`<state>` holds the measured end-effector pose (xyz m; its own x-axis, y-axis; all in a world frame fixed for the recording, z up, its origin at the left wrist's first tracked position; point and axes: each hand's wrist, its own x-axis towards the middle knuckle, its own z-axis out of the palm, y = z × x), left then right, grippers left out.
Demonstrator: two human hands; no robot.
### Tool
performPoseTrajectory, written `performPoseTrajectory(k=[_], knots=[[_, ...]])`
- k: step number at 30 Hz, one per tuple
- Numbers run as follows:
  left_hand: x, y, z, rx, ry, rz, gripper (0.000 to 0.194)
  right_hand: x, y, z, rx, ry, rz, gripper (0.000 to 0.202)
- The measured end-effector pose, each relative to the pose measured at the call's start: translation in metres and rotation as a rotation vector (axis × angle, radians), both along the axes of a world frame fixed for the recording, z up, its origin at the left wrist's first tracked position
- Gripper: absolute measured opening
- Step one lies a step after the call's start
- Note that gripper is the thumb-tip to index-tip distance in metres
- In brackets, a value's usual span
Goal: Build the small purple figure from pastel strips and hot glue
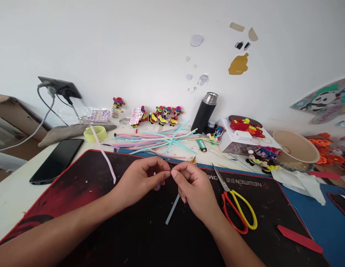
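Observation:
My left hand (146, 178) is closed in a pinch, and a small lavender piece (158, 185) shows beneath its fingers. Fingertip to fingertip with it, my right hand (193, 185) pinches at the same spot; whatever lies between those tips is too small to make out. Below them, a thin grey stick (172, 209) slants across the dark mat (150, 237), its upper end hidden by my right hand. Scissors (230, 200) with one red and one yellow handle lie right of my right hand. To the left rests a lavender pipe cleaner (104, 155).
Behind the mat lie many pastel pipe cleaners (158, 139), a green lighter (201, 145) and a black thermos (204, 113). Several small colourful figures (166, 115) stand by the wall. A phone (57, 161) lies left, a red strip (300, 239) right, a beige bowl (296, 146) at back right.

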<state>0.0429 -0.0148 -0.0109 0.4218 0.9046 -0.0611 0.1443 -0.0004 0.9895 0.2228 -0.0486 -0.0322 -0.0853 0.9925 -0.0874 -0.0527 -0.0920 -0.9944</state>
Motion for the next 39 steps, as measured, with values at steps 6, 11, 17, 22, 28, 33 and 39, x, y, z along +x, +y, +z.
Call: performPoseTrajectory(k=[6, 11, 17, 22, 28, 33, 39], knots=[[-0.0008, 0.0034, 0.0021, -0.115, -0.027, -0.046, 0.032, 0.0006, -0.0005, 0.0, 0.033, -0.026, 0.004, 0.029], [-0.0008, 0.0042, 0.0026, -0.186, -0.044, -0.068, 0.035, -0.0001, -0.0021, 0.002, 0.006, 0.001, 0.03, 0.03], [-0.0011, 0.0037, 0.0031, -0.141, -0.024, -0.075, 0.024, 0.0011, -0.0015, 0.0019, -0.031, 0.029, 0.064, 0.028], [-0.002, 0.0047, 0.0025, -0.124, -0.018, -0.075, 0.024, 0.003, -0.0003, 0.0015, -0.051, 0.045, 0.071, 0.026], [-0.0017, 0.0041, 0.0014, -0.109, 0.005, -0.071, 0.025, 0.0024, 0.0009, 0.0, -0.053, 0.069, 0.073, 0.023], [-0.0018, 0.0031, 0.0025, -0.097, 0.02, -0.065, 0.024, 0.0016, 0.0006, -0.0018, -0.042, 0.062, 0.061, 0.02], [-0.0016, 0.0016, 0.0013, -0.094, 0.061, -0.057, 0.021, -0.0005, -0.0015, -0.0004, -0.044, 0.003, 0.057, 0.019]])
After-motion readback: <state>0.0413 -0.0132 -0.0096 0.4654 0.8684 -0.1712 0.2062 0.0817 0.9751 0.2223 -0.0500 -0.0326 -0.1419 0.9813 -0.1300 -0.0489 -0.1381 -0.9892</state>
